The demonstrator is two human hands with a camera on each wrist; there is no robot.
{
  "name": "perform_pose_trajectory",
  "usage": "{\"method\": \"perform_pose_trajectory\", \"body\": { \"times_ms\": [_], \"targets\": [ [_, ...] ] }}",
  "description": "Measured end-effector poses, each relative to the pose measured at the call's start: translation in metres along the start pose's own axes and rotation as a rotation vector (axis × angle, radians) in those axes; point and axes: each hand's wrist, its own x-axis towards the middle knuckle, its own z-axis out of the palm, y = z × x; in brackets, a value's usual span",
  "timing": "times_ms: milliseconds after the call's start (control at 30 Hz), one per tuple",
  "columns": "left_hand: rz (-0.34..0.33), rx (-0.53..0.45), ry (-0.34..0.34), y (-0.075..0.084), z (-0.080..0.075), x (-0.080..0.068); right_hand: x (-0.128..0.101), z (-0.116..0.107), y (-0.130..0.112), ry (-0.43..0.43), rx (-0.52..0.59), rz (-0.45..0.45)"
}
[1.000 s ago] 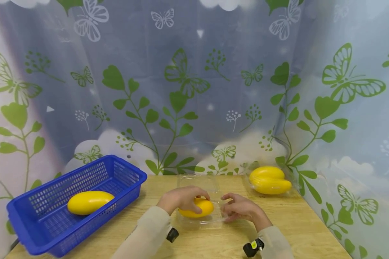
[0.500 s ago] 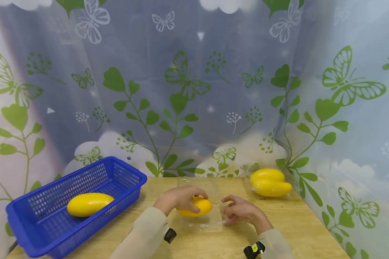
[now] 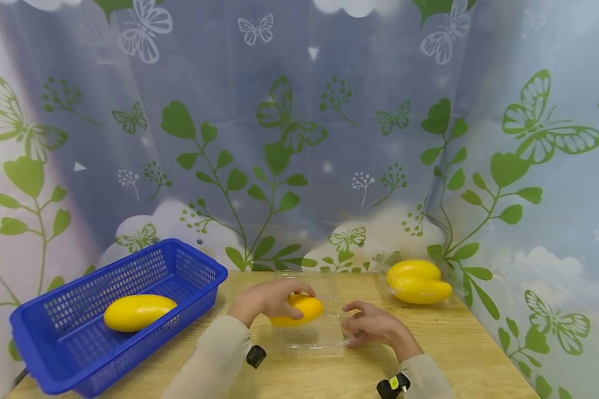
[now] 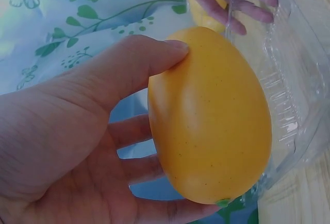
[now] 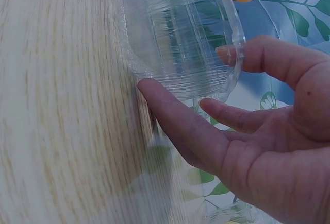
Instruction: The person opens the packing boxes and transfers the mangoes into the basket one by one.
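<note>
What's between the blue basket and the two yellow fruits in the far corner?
In the head view, between the blue basket and the two yellow fruits are the left hand gripping a yellow fruit, and the clear plastic box.

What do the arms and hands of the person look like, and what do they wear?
Both hands are bare, with no gloves or rings visible. The left hand and the right hand come out of long, loose beige sleeves. A small black device sits at the left wrist. A similar black device with a yellow-green mark sits at the right wrist.
</note>
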Motion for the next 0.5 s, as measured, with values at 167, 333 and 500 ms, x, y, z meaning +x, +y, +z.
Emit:
{"method": "perform_pose_trajectory", "body": {
  "times_ms": [167,333,500],
  "targets": [
    [-0.027,-0.023,0.015,-0.005,-0.005,-0.005,-0.001,0.0,0.0,0.007,-0.006,-0.013],
    [-0.037,-0.022,0.026,-0.009,-0.011,-0.008,-0.001,0.0,0.001,0.016,-0.004,-0.011],
    [-0.075,-0.025,0.026,-0.01,-0.015,-0.01,-0.001,-0.001,0.003,0.017,-0.003,-0.007]
  ]
}}
